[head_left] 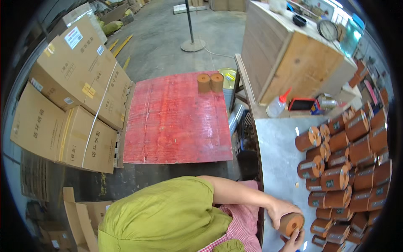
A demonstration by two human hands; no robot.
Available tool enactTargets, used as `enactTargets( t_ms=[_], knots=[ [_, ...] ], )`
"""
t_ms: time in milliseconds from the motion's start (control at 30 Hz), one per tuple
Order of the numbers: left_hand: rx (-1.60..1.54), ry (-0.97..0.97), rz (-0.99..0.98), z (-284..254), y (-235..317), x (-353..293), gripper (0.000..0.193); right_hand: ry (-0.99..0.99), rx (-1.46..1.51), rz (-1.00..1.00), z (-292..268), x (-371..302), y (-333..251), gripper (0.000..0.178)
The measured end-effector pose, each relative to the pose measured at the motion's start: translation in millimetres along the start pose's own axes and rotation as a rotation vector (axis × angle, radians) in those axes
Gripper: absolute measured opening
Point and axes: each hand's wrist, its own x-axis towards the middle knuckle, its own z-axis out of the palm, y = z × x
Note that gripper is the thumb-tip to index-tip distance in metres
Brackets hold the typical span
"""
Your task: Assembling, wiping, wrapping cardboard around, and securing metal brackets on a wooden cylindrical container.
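My left hand is wrapped round the top and side of a brown cylinder with a small round recess in its end face. My right hand comes from below, its fingertips against the lower edge of that face, close to the recess. Both hands hold the cylinder over the pale table top, at the near end. Just right of it lie several like brown cylinders, stacked on their sides, many with light label strips. The lower part of my right hand is cut off by the picture's edge.
Two brown cylinders stand on a red board ahead. Strapped cardboard boxes are piled at the left. A wooden cabinet, a squeeze bottle with a red tip and a black-screened red device stand beyond the table.
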Motion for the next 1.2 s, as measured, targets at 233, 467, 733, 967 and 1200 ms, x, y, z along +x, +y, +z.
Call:
enactTargets(
  t_ms=[233,467,733,967,1200],
  knots=[
    [-0.129,0.571,-0.122,-83.9,59.8,-121.7,0.097,-0.100,0.196,-0.210,112.8,4.3,-80.5,0.049],
    [0.019,1.695,-0.236,-206.3,36.0,-333.1,0.090,-0.323,-0.573,-0.954,257.8,60.8,-126.8,0.062],
    [0.379,2.169,-0.757,-324.0,-32.3,-461.5,0.091,-0.393,-0.837,-1.047,295.7,84.0,-131.4,0.079],
    [0.498,2.288,-0.937,-402.4,-90.1,-494.5,0.094,-0.400,-0.888,-1.020,301.8,81.5,-136.3,0.073],
    [0.654,2.302,-1.119,-446.2,-116.2,-487.0,0.096,-0.394,-0.950,-0.989,300.4,88.1,-134.2,0.070]
  ],
)
